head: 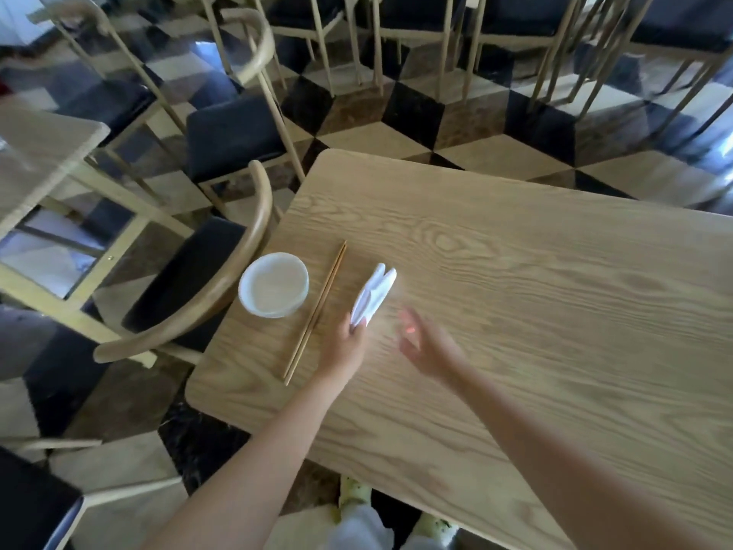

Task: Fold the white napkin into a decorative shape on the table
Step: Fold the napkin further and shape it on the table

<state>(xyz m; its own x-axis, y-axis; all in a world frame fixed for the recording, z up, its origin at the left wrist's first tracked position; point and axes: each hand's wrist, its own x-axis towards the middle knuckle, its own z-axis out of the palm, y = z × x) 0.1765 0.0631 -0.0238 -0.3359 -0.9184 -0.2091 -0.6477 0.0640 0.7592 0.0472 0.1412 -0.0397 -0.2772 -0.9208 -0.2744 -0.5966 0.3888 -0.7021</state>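
**Napkin gripped at near end, left side of table**

Left hand (346, 345) fingers pinch the near end of the folded white napkin (373, 295); it extends beyond them, beside the chopsticks (316, 312) and bowl (273, 284). Right hand (422, 341) blurred, fingers released, near the napkin without touching it.

A pale wooden table (515, 295) is surrounded by curved-back chairs (198, 287) with dark cushions; a checkered floor (400, 129) is lit brightly, perhaps by daylight.

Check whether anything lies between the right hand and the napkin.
Nothing visible does. The napkin is in the left hand; only bare table separates it from the blurred right hand.
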